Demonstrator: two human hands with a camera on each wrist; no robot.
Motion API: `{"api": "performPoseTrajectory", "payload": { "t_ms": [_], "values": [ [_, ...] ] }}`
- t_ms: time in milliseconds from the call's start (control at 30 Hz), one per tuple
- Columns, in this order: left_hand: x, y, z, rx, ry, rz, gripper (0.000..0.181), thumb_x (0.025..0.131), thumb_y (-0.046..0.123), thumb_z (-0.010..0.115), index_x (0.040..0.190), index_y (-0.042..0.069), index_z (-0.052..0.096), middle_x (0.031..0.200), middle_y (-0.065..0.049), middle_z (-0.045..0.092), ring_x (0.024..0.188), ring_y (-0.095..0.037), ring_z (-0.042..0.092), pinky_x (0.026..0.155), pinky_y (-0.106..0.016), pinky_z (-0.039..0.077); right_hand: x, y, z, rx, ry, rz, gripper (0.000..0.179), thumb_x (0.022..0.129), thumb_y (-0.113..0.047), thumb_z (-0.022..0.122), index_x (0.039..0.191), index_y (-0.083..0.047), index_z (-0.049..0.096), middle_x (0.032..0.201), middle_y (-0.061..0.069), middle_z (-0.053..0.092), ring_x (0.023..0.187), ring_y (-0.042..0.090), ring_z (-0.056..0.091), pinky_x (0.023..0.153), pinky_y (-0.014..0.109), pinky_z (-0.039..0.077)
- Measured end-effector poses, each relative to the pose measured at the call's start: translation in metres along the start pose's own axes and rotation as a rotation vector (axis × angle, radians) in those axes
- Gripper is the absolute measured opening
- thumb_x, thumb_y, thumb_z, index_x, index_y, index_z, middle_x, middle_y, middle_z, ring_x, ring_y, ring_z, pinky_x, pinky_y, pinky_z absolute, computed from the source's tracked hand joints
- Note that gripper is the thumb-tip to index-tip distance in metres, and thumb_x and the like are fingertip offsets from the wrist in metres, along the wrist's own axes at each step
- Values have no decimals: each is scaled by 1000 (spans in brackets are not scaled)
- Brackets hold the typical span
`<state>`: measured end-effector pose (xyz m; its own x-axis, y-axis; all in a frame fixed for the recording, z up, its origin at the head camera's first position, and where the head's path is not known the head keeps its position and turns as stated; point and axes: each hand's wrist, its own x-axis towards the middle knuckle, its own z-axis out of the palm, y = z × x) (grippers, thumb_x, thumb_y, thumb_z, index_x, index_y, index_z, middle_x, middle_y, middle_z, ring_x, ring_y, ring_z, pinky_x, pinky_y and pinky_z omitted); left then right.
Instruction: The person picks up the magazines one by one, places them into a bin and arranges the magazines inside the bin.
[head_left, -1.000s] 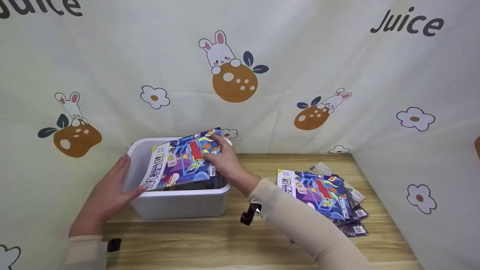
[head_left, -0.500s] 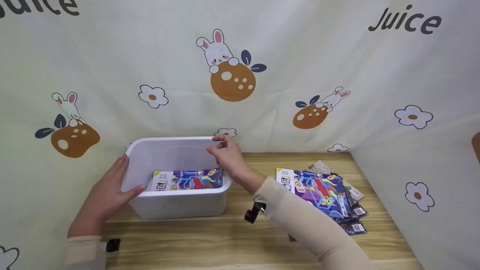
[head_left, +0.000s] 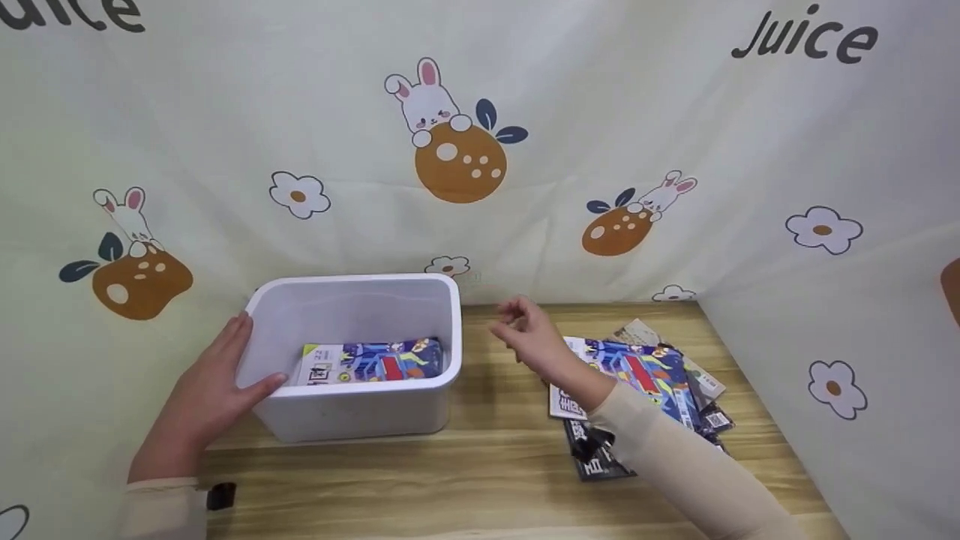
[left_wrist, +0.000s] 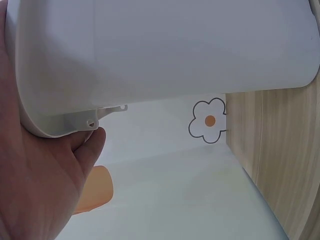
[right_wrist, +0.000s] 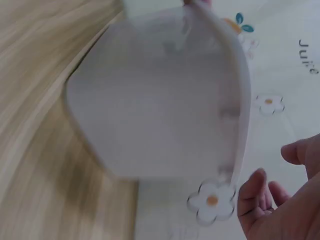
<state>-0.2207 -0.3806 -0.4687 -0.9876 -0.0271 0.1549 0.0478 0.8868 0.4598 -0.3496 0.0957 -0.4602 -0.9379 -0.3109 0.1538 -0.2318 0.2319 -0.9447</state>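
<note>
The left hand (head_left: 206,401) at the white bin (head_left: 352,412), the right hand (head_left: 536,341) beside it

The left hand spans the near left corner of the white bin, thumb and fingers spread wide: thumb on the front rim, fingers along the left side. The right hand is raised between the white bin and the stack of booklets (head_left: 667,375), its fingers loosely bent, its thumb apart from them, carrying nothing. From where I stand, its wrist and sleeve (head_left: 690,442) cross in front of the stack.

Inside the white bin lies the blue booklet (head_left: 375,364), face up, with a white strip at its left end and a red block on its cover. The front wall hides its lower part from me.

The stack of booklets rests on the wood-grain table (head_left: 495,457), right of the white bin, layers overlapping at uneven angles. The topmost cover carries the same blue design. Pale cloth (head_left: 337,112) printed with rabbits, fruit and flowers hangs behind.
</note>
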Motion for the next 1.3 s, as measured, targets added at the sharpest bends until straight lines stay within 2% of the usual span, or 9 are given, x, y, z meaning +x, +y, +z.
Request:
{"api": "performPoseTrajectory", "payload": {
  "t_ms": [100, 233, 300, 400, 533, 667, 800, 900, 1300],
  "values": [
    [0, 0, 0, -1, -1, -3, 121, 96, 73, 70, 178, 9, 7, 184, -23, 7, 165, -55, 14, 115, -89, 24, -14, 29, -31, -138, 8, 54, 36, 101, -19, 80, 131, -4, 65, 113, 13, 62, 82, 18, 61, 61, 26, 53],
    [0, 0, 0, -1, -7, -6, 122, 96, 73, 70, 178, 10, 6, 184, -23, 6, 165, -56, 14, 115, -89, 24, -31, 62, -72, -309, 22, 159, 49, 101, -28, 82, 138, -1, 63, 124, 22, 63, 100, 28, 64, 80, 38, 56],
    [1, 0, -1, -4, -4, -5, 122, 96, 72, 70, 178, 10, 5, 184, -22, 6, 165, -56, 13, 115, -89, 24, -37, 75, -94, -380, 20, 198, 58, 102, -30, 81, 143, 3, 58, 132, 28, 60, 112, 36, 65, 91, 46, 58],
    [1, 0, -1, -5, 7, 3, 121, 96, 71, 71, 178, 9, 6, 184, -24, 8, 165, -56, 15, 115, -89, 24, -48, 89, -125, -484, 15, 254, 76, 103, -37, 80, 154, 7, 45, 146, 37, 50, 130, 49, 59, 105, 60, 55],
    [2, 1, -1, 0, 19, 11, 119, 98, 70, 70, 178, 8, 8, 183, -25, 10, 165, -56, 16, 116, -89, 25, -65, 98, -162, -619, 22, 347, 101, 101, -48, 79, 164, 10, 27, 155, 48, 33, 140, 63, 48, 114, 73, 46],
    [0, 1, -1, 0, 17, 6, 119, 97, 70, 71, 178, 10, 7, 184, -24, 8, 165, -56, 15, 114, -89, 25, -86, 109, -190, -717, 9, 445, 120, 95, -56, 83, 166, 15, 17, 155, 55, 22, 140, 71, 39, 115, 78, 42],
    [-1, 2, -1, 0, 17, 9, 119, 97, 69, 72, 178, 11, 7, 184, -23, 8, 165, -57, 15, 113, -90, 25, -106, 119, -209, -725, 2, 539, 133, 89, -61, 87, 166, 17, 13, 155, 58, 16, 143, 73, 27, 117, 80, 36],
    [0, 3, -2, -7, 21, 13, 119, 97, 69, 72, 178, 11, 7, 184, -24, 9, 165, -56, 14, 113, -90, 25, -112, 123, -216, -714, 13, 567, 136, 88, -63, 88, 166, 17, 12, 158, 57, 14, 145, 72, 21, 119, 81, 33],
    [-2, 3, -2, -10, 10, 2, 119, 97, 70, 71, 178, 10, 6, 184, -23, 7, 165, -56, 13, 114, -90, 24, -107, 129, -215, -694, -13, 584, 140, 84, -52, 96, 168, 15, 7, 161, 56, 8, 148, 74, 18, 122, 82, 28]
  ]
}}
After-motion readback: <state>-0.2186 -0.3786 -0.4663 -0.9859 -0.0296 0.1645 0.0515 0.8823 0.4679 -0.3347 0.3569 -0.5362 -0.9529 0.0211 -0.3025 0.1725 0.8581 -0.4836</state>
